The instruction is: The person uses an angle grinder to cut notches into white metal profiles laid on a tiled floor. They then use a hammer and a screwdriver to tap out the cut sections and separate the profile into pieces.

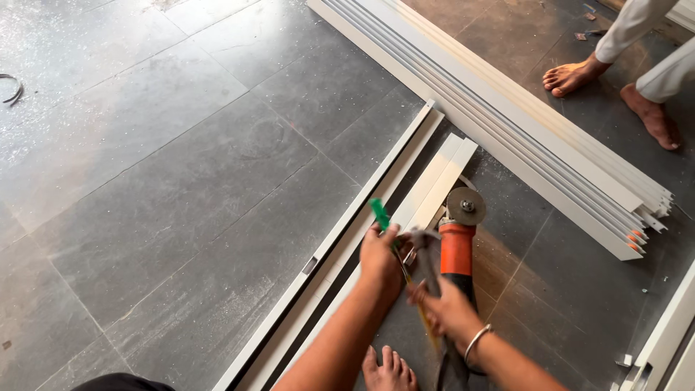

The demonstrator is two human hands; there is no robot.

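Head-camera view: a dark grey tiled floor (166, 181) is seen from above, with both bare forearms reaching forward over it. The left hand (380, 257) is closed around a screwdriver with a green handle (379, 213), whose handle end sticks up beyond the fingers (389, 235). The right hand (447, 311), ringed at the wrist by a silver bangle (476, 342), is wrapped with fingers together around the dark rear body of an angle grinder (457, 250). The orange neck of the grinder points away from the person, and its round grey disc (465, 205) lies just over the near end of a short white profile (434, 185). A yellowish strip is seen between the two hands, but what it is cannot be told.

Beside the short profile, a long white channel profile (347, 239) is laid diagonally across the floor, passing just left of the left hand. Farther off, a bundle of long white profiles (507, 116) is stacked on the floor, with small orange marks at its near end. The person's own bare toes (389, 369) are seen below the hands. At the upper right, two bare feet (615, 87) and pale trouser legs of another person are visible. No packages, labels or signs can be made out.
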